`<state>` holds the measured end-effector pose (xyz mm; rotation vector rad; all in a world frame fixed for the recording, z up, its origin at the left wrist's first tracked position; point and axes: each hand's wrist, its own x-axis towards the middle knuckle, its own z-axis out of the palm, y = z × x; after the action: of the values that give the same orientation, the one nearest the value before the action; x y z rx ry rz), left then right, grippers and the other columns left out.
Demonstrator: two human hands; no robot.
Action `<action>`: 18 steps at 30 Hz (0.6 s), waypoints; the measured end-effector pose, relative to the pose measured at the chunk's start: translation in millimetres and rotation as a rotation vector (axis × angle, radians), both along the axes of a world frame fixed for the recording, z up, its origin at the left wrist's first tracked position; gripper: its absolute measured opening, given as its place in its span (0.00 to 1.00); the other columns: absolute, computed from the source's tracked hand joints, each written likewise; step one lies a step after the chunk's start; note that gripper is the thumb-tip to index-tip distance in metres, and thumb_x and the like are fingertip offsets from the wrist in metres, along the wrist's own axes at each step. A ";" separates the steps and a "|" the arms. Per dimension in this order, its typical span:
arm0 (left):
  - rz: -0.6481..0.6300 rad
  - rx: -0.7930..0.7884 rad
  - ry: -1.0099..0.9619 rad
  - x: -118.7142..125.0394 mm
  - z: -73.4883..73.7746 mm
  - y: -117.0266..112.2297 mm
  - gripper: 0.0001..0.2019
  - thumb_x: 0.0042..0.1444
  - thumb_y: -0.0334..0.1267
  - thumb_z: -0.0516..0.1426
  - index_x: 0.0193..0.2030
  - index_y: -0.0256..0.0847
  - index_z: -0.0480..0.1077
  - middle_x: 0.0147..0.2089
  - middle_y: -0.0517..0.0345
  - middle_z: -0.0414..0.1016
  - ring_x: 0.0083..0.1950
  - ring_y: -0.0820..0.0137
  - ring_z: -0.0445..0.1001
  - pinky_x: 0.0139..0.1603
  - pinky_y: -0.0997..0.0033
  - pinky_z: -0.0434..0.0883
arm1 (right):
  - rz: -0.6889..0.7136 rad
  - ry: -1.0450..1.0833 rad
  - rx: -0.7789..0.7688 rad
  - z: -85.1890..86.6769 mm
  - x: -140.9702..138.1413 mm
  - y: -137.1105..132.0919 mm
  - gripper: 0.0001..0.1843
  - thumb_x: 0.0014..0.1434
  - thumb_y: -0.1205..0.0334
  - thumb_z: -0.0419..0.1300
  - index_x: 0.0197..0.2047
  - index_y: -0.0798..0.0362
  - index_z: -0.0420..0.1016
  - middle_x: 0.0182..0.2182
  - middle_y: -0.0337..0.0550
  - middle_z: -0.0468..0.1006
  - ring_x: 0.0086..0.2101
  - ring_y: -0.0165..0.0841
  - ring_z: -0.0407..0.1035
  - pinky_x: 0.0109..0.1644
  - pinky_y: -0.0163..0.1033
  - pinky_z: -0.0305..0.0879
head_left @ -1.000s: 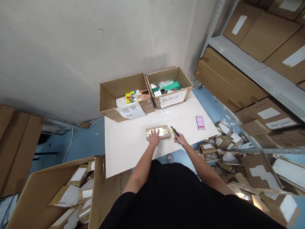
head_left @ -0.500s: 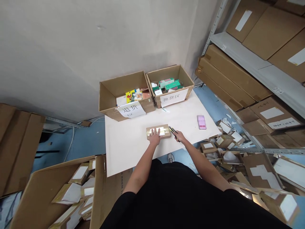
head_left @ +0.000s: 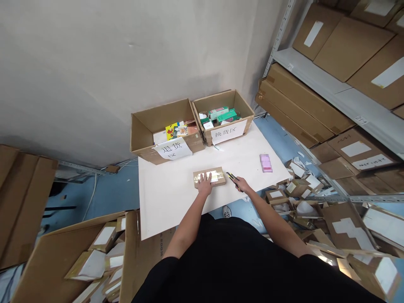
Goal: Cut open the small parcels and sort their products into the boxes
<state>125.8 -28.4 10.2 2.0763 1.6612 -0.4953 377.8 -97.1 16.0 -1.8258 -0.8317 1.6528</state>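
A small taped cardboard box (head_left: 218, 178) with a white label lies flat on the white table (head_left: 170, 202). My left hand (head_left: 205, 183) rests on its top with the fingers spread, pressing on the tape and label. To the right of the box, my right hand (head_left: 242, 184) is closed around a black and yellow utility knife (head_left: 232, 178). The knife's tip points toward the box's right end, with a small gap between them.
Two open cartons with handwritten signs, a left carton (head_left: 142, 145) and a right carton (head_left: 249, 120), stand at the table's back. A pink blurred item (head_left: 266, 163) lies at the right. A large carton of parcels (head_left: 94, 265) stands lower left; shelving (head_left: 331, 80) and discarded boxes (head_left: 299, 185) are at right.
My right hand has drawn the utility knife slightly right, away from the box's end. My left hand stays on the box. The whole view has shifted a little.
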 end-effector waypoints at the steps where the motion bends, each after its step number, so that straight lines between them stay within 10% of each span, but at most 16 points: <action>1: -0.001 0.002 0.001 -0.1 0.6 -0.2 0.36 0.71 0.56 0.45 0.82 0.55 0.41 0.85 0.58 0.33 0.84 0.55 0.32 0.79 0.45 0.48 | -0.020 -0.007 0.010 0.1 -2.8 4.6 0.22 0.64 0.42 0.64 0.32 0.47 0.61 0.13 0.28 0.66 0.11 0.25 0.55 0.16 0.30 0.50; 13: -0.006 0.003 -0.008 -0.3 8.3 -2.3 0.35 0.70 0.54 0.47 0.81 0.60 0.41 0.84 0.58 0.39 0.84 0.52 0.35 0.76 0.41 0.53 | 0.060 0.032 -0.003 -4.2 -3.5 -10.8 0.23 0.59 0.41 0.67 0.31 0.48 0.62 0.14 0.29 0.67 0.11 0.25 0.55 0.16 0.30 0.50; 18: -0.013 0.064 -0.047 -13.4 18.2 24.2 0.30 0.70 0.49 0.51 0.78 0.57 0.55 0.79 0.52 0.56 0.79 0.52 0.53 0.73 0.48 0.59 | -0.280 -0.122 0.064 -18.5 -23.9 -17.7 0.21 0.62 0.38 0.60 0.37 0.46 0.62 0.16 0.27 0.68 0.14 0.28 0.61 0.18 0.30 0.57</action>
<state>112.3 -4.2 28.4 2.1292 1.6575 -0.3989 353.9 -114.8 -2.5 -1.9151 -0.6360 1.3371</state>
